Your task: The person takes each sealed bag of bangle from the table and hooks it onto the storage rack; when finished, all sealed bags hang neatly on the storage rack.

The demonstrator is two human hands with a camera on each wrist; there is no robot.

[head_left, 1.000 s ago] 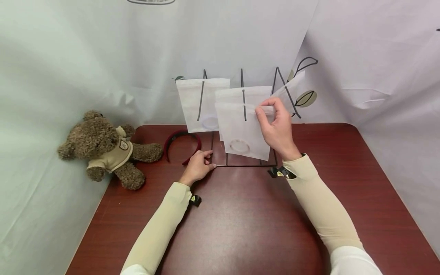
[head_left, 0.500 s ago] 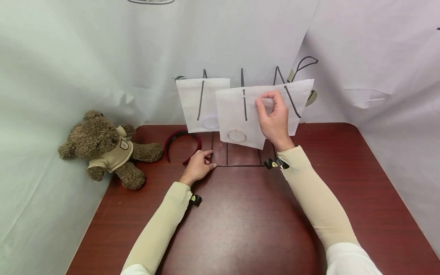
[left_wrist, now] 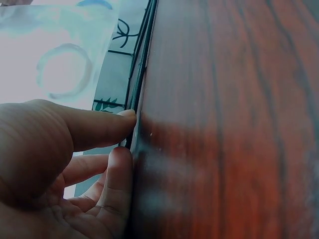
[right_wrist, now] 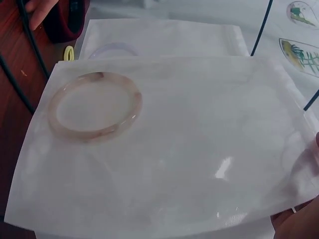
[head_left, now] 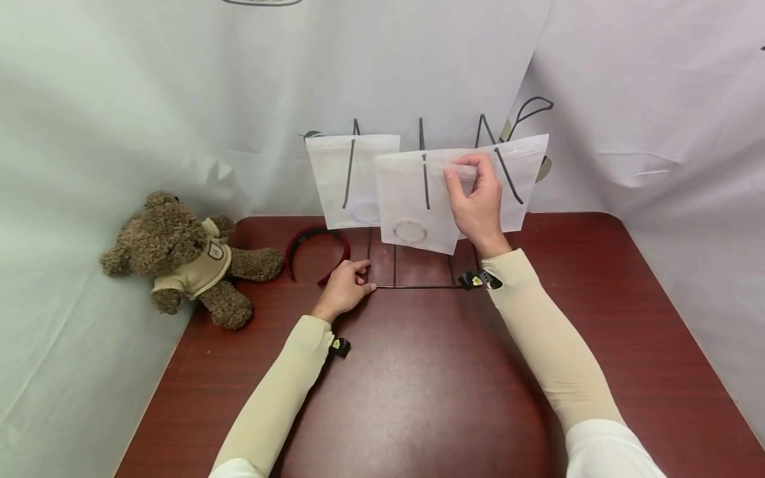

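Note:
A black wire display rack [head_left: 412, 287] stands at the back of the table. My left hand [head_left: 343, 291] pinches its front-left base rod; the left wrist view shows thumb and finger on either side of the rod [left_wrist: 141, 59]. My right hand [head_left: 479, 202] pinches the upper right edge of a translucent bag [head_left: 412, 192], whose top is at the rack's middle hook [head_left: 427, 189]. Through the plastic shows a pale bangle with brownish patches [right_wrist: 94, 133]. A left bag [head_left: 329, 179] hangs with a lilac bangle [head_left: 364, 211] inside; a right bag [head_left: 528, 166] hangs partly behind my right hand.
A brown teddy bear [head_left: 158, 236] in a beige top sits at the left table edge. Between it and the rack lies a dark red headband [head_left: 293, 249]. White curtain cloth [head_left: 257, 133] encloses the back and sides. A small yellow ring [right_wrist: 69, 54] shows in the right wrist view.
My right hand has moved up and back with the bag, which now sits higher along the middle hook. The right bag has swung out to hang flatter. My left hand has stayed put.

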